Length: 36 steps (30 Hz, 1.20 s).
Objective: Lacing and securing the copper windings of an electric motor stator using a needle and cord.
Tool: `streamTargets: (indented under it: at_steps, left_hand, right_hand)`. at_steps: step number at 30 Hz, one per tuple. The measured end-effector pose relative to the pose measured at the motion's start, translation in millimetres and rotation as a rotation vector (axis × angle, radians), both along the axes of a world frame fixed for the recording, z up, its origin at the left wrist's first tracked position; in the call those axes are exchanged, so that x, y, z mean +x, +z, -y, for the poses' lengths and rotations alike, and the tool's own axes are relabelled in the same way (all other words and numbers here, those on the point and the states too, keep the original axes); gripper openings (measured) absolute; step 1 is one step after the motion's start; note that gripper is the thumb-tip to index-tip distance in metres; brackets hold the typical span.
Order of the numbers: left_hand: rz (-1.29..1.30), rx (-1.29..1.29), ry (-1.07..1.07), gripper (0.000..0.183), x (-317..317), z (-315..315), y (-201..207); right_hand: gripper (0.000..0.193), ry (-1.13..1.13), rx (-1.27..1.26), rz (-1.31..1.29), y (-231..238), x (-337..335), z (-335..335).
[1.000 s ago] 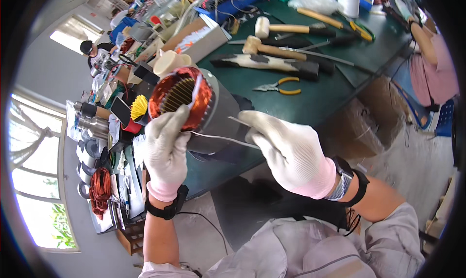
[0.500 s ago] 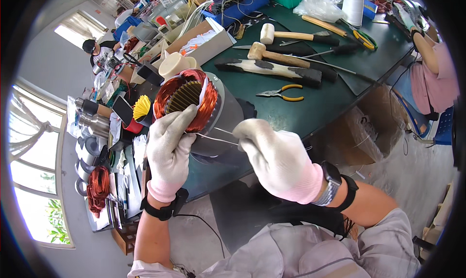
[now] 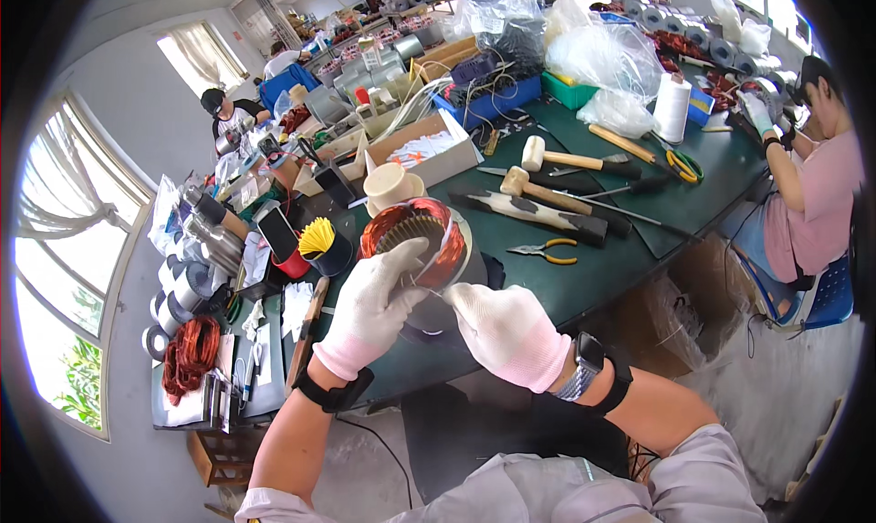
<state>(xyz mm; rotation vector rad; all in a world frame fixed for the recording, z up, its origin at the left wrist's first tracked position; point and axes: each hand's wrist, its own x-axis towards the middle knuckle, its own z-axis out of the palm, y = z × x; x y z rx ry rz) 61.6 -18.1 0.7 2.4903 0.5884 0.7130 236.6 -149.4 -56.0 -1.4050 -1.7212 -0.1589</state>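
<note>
One white cord (image 3: 434, 292) is being pinched in the right grip (image 3: 505, 327). The left grip (image 3: 376, 297) is being rested against the copper windings (image 3: 448, 249) of a stator (image 3: 471, 264); whether anything is being clasped there cannot be told. The stator is being supported by the green desk (image 3: 602, 267), just beyond both grips, while long-nose pliers (image 3: 542, 250) are being left lying beyond the right grip.

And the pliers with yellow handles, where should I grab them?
Probably by the yellow handles, coming from the right with the right hand, which is nearer than the left. The pliers lie flat on the green table, handles spread apart toward the right and pointed metal nose toward the left, so that side keeps you off the nose.
</note>
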Motion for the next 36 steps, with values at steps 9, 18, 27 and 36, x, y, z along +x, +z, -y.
streamTargets:
  at_steps: [9,18,27,36]
  left_hand:
    - [-0.236,0.15,-0.073,0.053,0.0,-17.2,34.5]
    - [-0.316,0.415,0.038,0.07,2.0,-13.0,34.6]
    - [0.027,0.21,0.034,0.092,1.1,13.8,2.1]
    - [0.168,0.155,0.063,0.064,-1.7,9.6,-25.6]
  right_hand:
    - [0.024,0.253,-0.366,-0.168,30.1,12.1,-6.6]
    - [0.029,0.026,0.01,-0.116,29.2,12.5,0.7]
    - [0.022,0.212,-0.444,-0.802,47.2,10.5,-4.9]
    - [0.011,0.089,-0.276,-0.818,13.5,-11.2,21.4]
